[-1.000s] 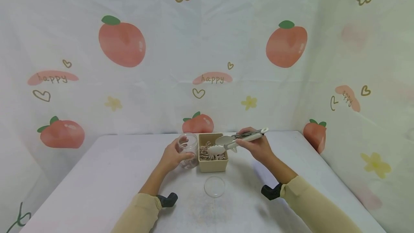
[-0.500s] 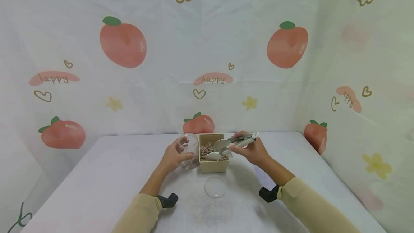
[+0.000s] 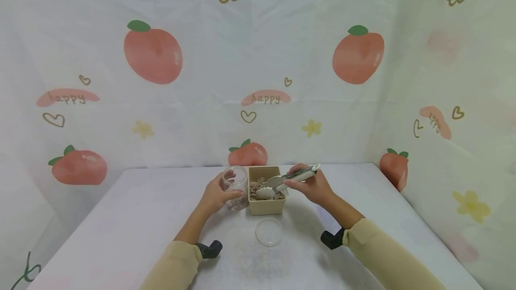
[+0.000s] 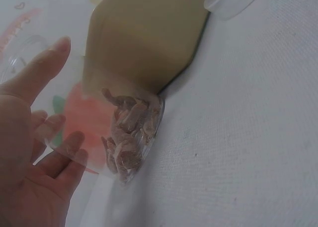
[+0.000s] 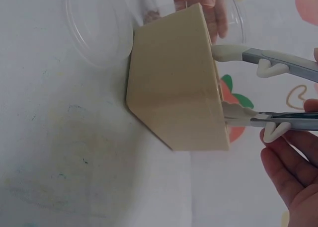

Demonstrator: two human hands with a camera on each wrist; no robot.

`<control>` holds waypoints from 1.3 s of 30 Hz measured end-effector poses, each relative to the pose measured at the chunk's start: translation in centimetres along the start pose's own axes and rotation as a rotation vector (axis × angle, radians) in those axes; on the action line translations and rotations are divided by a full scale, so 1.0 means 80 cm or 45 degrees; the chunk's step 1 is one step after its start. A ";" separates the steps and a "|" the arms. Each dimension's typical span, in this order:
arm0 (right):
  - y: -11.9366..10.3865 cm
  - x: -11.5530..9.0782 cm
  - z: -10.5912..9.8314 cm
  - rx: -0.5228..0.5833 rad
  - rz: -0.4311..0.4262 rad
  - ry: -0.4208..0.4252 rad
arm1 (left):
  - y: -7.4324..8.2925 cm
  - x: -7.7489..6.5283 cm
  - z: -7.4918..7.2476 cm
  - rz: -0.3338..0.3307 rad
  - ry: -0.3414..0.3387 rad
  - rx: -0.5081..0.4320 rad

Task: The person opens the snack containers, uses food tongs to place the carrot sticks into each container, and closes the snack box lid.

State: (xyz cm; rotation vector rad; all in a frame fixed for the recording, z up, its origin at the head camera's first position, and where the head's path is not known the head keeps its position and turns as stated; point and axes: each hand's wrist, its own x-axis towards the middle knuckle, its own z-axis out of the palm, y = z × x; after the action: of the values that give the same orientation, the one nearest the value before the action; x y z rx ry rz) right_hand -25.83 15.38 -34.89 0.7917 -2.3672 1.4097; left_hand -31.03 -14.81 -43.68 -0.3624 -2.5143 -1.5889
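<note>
My left hand (image 3: 215, 195) grips a clear round jar (image 3: 234, 183) from its left side, thumb in front. Brownish-grey, curled, dried-looking pieces (image 4: 130, 132) lie at the bottom of the jar in the left wrist view. Right beside it stands a beige square box (image 3: 266, 209) holding more such pieces (image 3: 258, 187). My right hand (image 3: 318, 188) holds pale-tipped tongs (image 3: 301, 174) slanting down to the left. Their two tips reach inside the box and stand apart in the right wrist view; the box wall hides their ends there.
A clear round lid (image 3: 268, 232) lies flat on the white-covered table (image 3: 161, 218), in front of the box. Behind the table hangs a white cloth (image 3: 193, 138) printed with fruit. A black wrist mount (image 3: 332, 239) juts from the right sleeve; another (image 3: 210, 249) is on the left.
The tongs have moved down and left, with their tips lower in the box. My right hand has shifted slightly the same way. The left hand and jar have stayed in place.
</note>
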 end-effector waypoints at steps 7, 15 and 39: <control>0.005 0.003 0.001 0.010 0.023 -0.005 | 0.000 0.000 -0.002 -0.042 -0.008 -0.014; 0.007 0.004 0.004 0.075 0.012 -0.015 | 0.000 -0.001 -0.002 -0.028 -0.007 -0.014; 0.000 0.004 0.003 0.087 -0.076 0.110 | 0.000 0.000 -0.003 -0.032 -0.021 -0.026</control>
State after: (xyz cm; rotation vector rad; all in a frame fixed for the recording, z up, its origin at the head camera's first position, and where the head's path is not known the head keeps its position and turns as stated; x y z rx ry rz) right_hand -26.12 15.09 -34.83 0.7953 -2.2238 1.4767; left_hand -31.00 -15.02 -43.59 -0.3494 -2.5258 -1.6285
